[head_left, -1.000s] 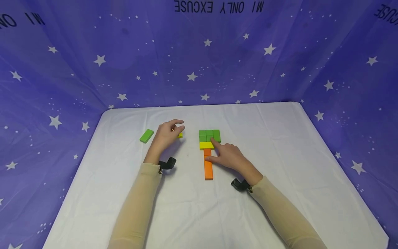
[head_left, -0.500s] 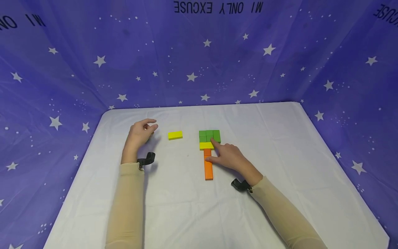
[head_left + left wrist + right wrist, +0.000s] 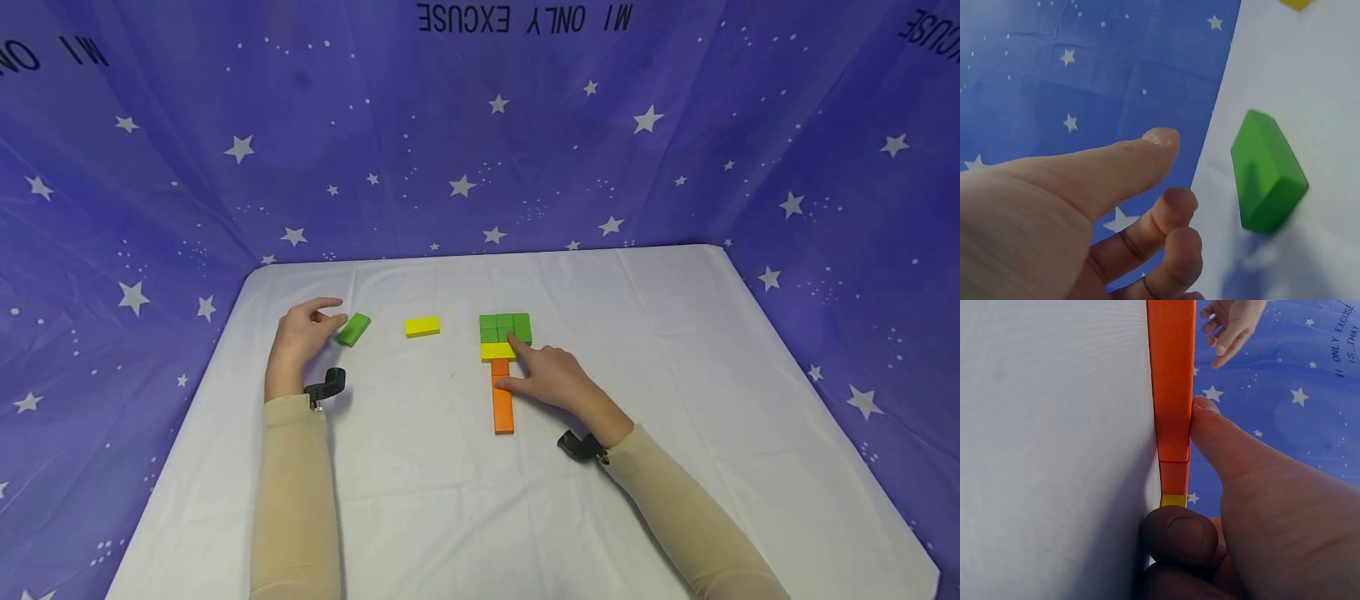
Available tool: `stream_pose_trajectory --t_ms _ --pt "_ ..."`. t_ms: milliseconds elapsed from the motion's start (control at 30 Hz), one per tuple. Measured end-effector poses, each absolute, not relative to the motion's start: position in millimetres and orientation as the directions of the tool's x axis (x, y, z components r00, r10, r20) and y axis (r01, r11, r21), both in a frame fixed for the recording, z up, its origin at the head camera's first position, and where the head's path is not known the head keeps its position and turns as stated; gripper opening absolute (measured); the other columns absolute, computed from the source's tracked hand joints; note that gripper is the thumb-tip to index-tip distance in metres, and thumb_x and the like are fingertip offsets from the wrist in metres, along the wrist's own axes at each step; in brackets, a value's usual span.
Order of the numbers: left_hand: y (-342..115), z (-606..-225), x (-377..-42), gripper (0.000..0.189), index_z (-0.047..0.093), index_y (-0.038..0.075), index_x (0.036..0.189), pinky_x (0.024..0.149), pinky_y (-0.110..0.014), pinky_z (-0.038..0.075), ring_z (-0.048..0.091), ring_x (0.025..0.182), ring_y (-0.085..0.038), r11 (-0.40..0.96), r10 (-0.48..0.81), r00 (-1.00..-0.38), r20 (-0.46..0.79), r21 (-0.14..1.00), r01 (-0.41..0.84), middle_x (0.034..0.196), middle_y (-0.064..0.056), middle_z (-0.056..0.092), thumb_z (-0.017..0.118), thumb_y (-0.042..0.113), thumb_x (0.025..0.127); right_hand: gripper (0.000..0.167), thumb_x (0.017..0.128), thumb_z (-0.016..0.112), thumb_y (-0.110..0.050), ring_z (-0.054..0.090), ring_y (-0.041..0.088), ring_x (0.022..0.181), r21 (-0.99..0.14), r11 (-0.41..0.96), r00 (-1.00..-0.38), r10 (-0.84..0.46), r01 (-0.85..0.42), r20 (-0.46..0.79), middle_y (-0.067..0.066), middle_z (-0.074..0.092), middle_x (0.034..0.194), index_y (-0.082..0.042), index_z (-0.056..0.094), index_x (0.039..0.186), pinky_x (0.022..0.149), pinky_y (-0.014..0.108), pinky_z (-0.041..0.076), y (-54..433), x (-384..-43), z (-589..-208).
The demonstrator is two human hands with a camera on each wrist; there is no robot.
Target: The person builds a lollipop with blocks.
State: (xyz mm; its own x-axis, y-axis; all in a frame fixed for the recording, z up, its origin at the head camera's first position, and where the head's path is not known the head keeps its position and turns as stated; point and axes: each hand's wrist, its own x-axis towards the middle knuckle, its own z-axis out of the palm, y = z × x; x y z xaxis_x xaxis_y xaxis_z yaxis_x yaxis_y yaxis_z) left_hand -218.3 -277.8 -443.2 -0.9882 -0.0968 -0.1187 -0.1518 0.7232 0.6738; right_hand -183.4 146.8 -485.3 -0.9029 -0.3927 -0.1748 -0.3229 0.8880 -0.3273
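Observation:
In the head view my left hand (image 3: 298, 337) hovers just left of a loose green block (image 3: 356, 329), thumb and fingers parted and nothing in them. The left wrist view shows that green block (image 3: 1266, 175) apart from the thumb and loosely bent fingers. My right hand (image 3: 557, 377) rests at a flat block arrangement, its index fingertip on the green blocks (image 3: 522, 323) at the top and its thumb on the orange block (image 3: 503, 414) below. A yellow block (image 3: 493, 351) lies between them. The right wrist view shows the thumb against the orange block (image 3: 1172, 381).
A loose yellow block (image 3: 422, 327) lies between the loose green block and the arrangement. White cloth covers the table (image 3: 450, 517), and a purple star-printed curtain (image 3: 405, 150) surrounds it at the back and sides.
My left hand has moved left, away from the loose yellow block and past the green block, uncovering both. My right hand stays at the arrangement.

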Motion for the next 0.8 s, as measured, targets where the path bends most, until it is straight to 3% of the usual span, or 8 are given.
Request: stream_pose_trajectory --t_ms 233,600,800 --pt "-284.7 -450.7 -217.7 0.054 0.059 0.013 0.152 0.083 -0.037 0.046 0.062 0.101 -0.03 0.752 -0.094 -0.984 -0.154 0.637 -0.172 0.126 -0.023 0.068 0.065 0.037 0.104 0.102 0.09 0.067 -0.075 0.039 0.018 0.061 -0.328 0.892 -0.904 -0.385 -0.312 -0.185 -0.002 0.038 0.064 -0.018 0.033 0.168 0.058 0.032 0.029 146.5 -183.6 -485.5" --pt "-281.6 -457.0 -219.7 0.055 0.058 0.012 0.152 0.091 -0.046 0.049 0.062 0.109 -0.035 0.786 -0.077 -0.977 -0.199 0.591 -0.182 0.131 -0.025 0.067 0.065 0.036 0.103 0.102 0.09 0.067 -0.075 0.037 0.018 0.06 -0.323 0.889 -0.904 -0.393 -0.325 -0.17 -0.002 0.037 0.063 -0.018 0.034 0.168 0.057 0.032 0.028 147.2 -184.6 -486.6" --pt "-278.1 -454.7 -220.2 0.064 0.05 0.013 0.158 0.097 -0.051 0.049 0.061 0.112 -0.035 0.777 -0.018 -0.969 -0.247 0.606 -0.169 0.136 -0.028 0.063 0.066 0.038 0.102 0.102 0.09 0.067 -0.075 0.035 0.017 0.059 -0.326 0.889 -0.904 -0.39 -0.321 -0.174 -0.002 0.036 0.062 -0.018 0.034 0.168 0.057 0.032 0.027 147.2 -184.6 -487.1"
